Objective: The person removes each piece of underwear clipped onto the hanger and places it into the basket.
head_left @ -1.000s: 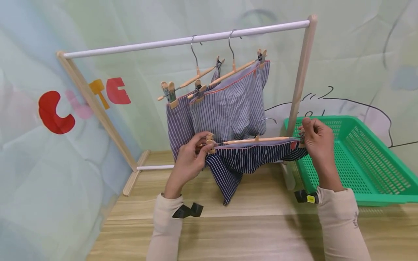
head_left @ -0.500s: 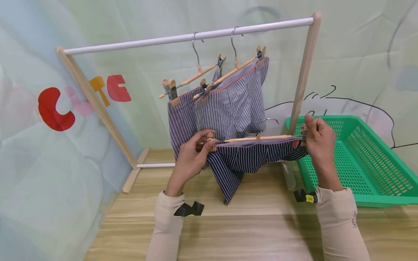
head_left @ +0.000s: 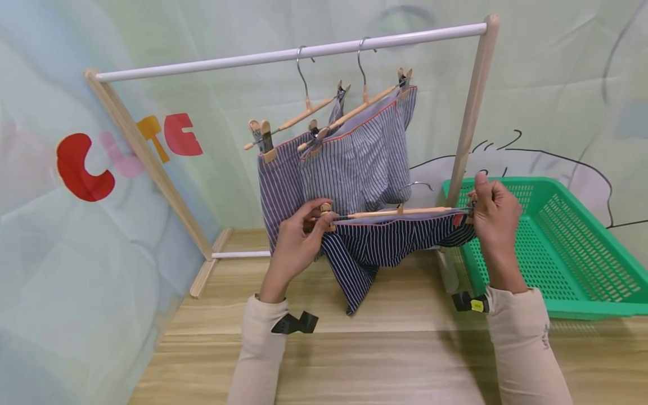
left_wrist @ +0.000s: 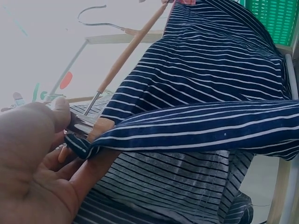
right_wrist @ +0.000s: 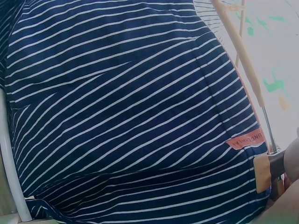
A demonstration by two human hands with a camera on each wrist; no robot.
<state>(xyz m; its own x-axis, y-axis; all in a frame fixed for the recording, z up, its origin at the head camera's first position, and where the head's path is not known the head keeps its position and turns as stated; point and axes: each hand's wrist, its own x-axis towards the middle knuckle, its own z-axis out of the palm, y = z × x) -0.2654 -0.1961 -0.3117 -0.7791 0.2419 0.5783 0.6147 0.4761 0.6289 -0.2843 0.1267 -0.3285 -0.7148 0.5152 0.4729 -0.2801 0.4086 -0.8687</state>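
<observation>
Head: left hand [head_left: 295,242] pinches left clip [left_wrist: 101,128];
Right hand [head_left: 498,219]: pinches right clip [right_wrist: 262,173];
Cloth [head_left: 395,242]: may slip if squeezing opens clips

Indoor corner; home or studio, I cannot tell from my remote end. I list: one wrinkled pale green-and-blue backdrop sheet [head_left: 45,270] with cartoon outlines and a bold red letter C [head_left: 83,174]; one wood-grain tabletop [head_left: 374,360]; one small white-railed wooden garment rack [head_left: 228,60]; one green perforated plastic basket [head_left: 592,309].
</observation>
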